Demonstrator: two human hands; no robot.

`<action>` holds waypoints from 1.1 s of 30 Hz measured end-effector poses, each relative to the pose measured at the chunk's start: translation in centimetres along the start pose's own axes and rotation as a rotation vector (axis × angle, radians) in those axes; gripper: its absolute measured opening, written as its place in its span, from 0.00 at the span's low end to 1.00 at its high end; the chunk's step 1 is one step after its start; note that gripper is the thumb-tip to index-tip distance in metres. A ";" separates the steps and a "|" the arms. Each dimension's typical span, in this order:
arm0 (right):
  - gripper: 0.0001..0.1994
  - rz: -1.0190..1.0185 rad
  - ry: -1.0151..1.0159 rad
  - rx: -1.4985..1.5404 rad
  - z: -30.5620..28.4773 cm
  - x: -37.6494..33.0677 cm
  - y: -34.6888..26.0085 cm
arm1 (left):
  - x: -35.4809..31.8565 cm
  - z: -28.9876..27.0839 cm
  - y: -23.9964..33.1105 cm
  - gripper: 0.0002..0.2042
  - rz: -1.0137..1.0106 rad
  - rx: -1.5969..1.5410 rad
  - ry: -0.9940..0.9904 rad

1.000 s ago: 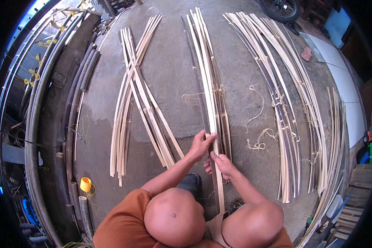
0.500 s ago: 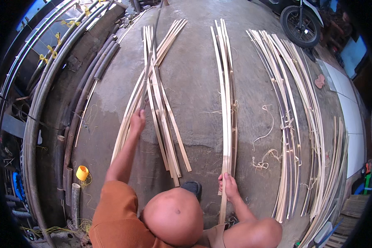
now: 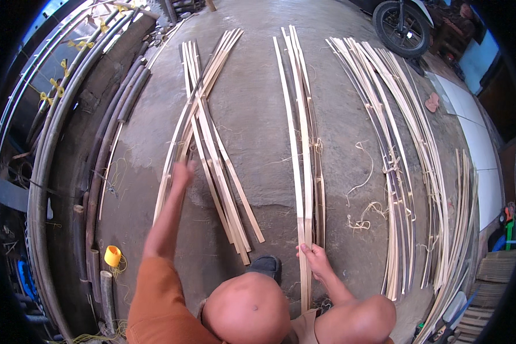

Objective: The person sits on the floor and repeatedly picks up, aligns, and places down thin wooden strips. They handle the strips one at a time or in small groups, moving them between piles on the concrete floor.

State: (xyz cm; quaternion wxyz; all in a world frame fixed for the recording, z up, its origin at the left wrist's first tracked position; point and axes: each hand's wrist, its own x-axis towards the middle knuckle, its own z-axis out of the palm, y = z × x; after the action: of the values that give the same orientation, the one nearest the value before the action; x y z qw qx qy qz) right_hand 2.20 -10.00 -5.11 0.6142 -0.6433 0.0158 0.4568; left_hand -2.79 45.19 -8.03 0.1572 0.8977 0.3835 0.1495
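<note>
My right hand [image 3: 316, 259] is closed round the near ends of some long, pale bamboo strips [image 3: 307, 195], which lie lengthwise on the floor in front of my right knee. My left hand [image 3: 183, 174] is stretched out over a crossed pile of bamboo strips [image 3: 222, 178] to the left. Motion smears its fingers, so I cannot tell whether they grip anything. A dark strip [image 3: 207, 71] lies slanting over the far part of that pile, where two groups of strips cross in an X.
Bundles of split bamboo [image 3: 387, 149] lie at the right, beside white tiles [image 3: 480, 155]. Long poles [image 3: 43, 189] line the left side, near a yellow ring [image 3: 113, 255]. A motorbike wheel [image 3: 401, 28] stands at the far right. Loose ties [image 3: 364, 218] lie on the concrete floor.
My left hand has moved slightly nearer and left. The long dark strip it held raised up is now down on the crossed pile. My right hand keeps its hold.
</note>
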 end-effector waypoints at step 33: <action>0.14 0.059 -0.016 0.475 -0.1 1.0 -0.6 | 0.1 6.0 10.4 0.12 -0.684 -0.914 -0.055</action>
State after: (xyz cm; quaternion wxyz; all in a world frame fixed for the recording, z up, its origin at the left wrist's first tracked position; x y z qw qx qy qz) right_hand 3.21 -9.37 -5.27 0.7347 -0.4764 0.1369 0.4631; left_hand 6.33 37.43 -9.28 0.5789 0.5668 0.5444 0.2173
